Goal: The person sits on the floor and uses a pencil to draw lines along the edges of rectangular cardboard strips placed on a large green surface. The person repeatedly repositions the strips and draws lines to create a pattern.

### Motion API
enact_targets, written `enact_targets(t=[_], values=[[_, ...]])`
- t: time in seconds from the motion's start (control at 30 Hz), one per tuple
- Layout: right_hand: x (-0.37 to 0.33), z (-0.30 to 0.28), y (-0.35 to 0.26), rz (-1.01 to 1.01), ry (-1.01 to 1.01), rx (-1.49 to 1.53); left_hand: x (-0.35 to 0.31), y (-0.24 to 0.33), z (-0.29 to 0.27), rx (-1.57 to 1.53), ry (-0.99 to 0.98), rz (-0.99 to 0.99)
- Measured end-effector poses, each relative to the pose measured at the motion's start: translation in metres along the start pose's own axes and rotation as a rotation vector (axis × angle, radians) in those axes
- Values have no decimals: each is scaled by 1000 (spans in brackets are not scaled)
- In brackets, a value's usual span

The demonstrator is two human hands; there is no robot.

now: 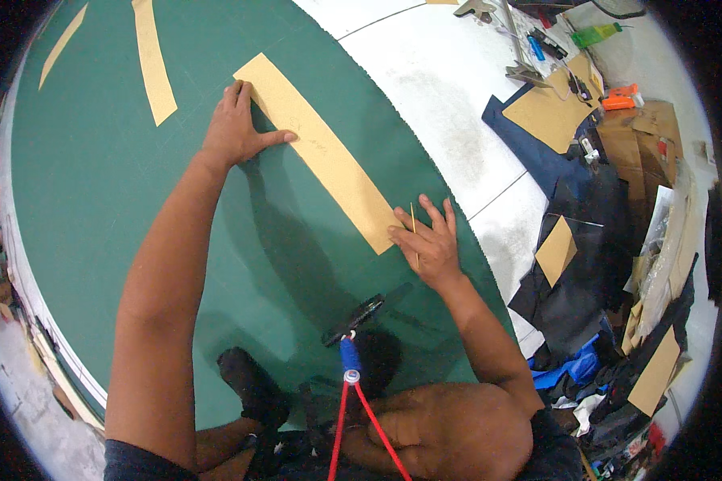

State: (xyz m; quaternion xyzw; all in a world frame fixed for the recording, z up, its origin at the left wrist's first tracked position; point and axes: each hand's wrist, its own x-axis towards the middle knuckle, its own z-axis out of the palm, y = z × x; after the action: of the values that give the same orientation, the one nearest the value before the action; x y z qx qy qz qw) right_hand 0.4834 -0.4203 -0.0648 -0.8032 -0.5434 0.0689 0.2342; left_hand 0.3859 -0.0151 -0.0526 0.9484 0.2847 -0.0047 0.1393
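Observation:
A long tan card strip (321,152) lies slantwise on dark green cloth (80,200). My left hand (237,132) rests at its upper left edge, thumb spread from the fingers, fingertips pressing the strip. At the strip's lower right end, my right hand (431,244) touches the edge with thumb and fingertip. Between the right fingers sits a thin yellowish stick (414,232), its tip unclear; the other fingers are spread. Faint pencil-like marks show on the strip's middle.
Two more tan strips, one nearer (154,68) and one farther left (62,46), lie on the cloth. A red lanyard (341,417) hangs before me with a black object (357,319). To the right are white tiles (425,64), dark fabric scraps (582,272) and an orange tool (620,98).

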Motion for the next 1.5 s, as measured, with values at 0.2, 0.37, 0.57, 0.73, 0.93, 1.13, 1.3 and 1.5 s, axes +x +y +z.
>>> enact_targets(t=[0.2, 0.37, 0.57, 0.73, 0.93, 1.13, 1.3, 1.5], values=[[0, 0, 0, -5, 2, 4, 1, -1, 2, -11, -14, -8], [0, 1, 1, -26, 3, -4, 2, 1, -3, -24, -39, -15], [1, 5, 3, -45, -8, -54, 10, 15, -16, 171, -190, -51], [-4, 6, 6, -33, -14, -46, 23, 33, -24, 150, -292, -71], [7, -8, -1, -67, -47, -50, 28, 41, -27, 180, -318, -97], [87, -33, 13, 13, 50, 194, 34, 49, -37, 217, -383, -134], [201, 7, 8, 147, 140, 505, 35, 49, -28, 203, -372, -151], [320, 43, -16, 14, 83, 482, 38, 56, -37, 206, -408, -165]])
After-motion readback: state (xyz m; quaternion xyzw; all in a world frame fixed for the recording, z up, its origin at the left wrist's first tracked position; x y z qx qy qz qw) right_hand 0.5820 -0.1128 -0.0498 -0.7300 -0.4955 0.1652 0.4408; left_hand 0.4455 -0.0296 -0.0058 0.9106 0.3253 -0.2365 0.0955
